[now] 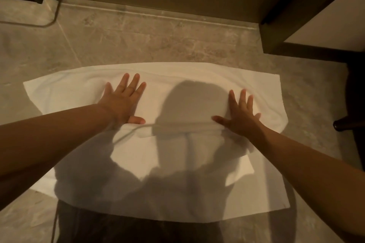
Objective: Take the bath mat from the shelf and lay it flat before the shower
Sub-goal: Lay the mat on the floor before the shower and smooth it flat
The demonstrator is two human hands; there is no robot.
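A white bath mat (177, 163) lies spread on the beige stone floor, its far edge toward a raised threshold (158, 9). My left hand (123, 99) presses palm down on the mat's far left part, fingers spread. My right hand (240, 113) presses palm down on its far right part, fingers spread too. A fold line crosses the mat between the two hands, and the far half looks slightly puffed. My shadow covers the middle and near side of the mat.
A dark door frame (276, 31) and a pale panel stand at the right. A dark furniture foot (341, 124) rests on the floor by the mat's right edge. A thin metal bar (49, 17) and dark frame sit at the far left.
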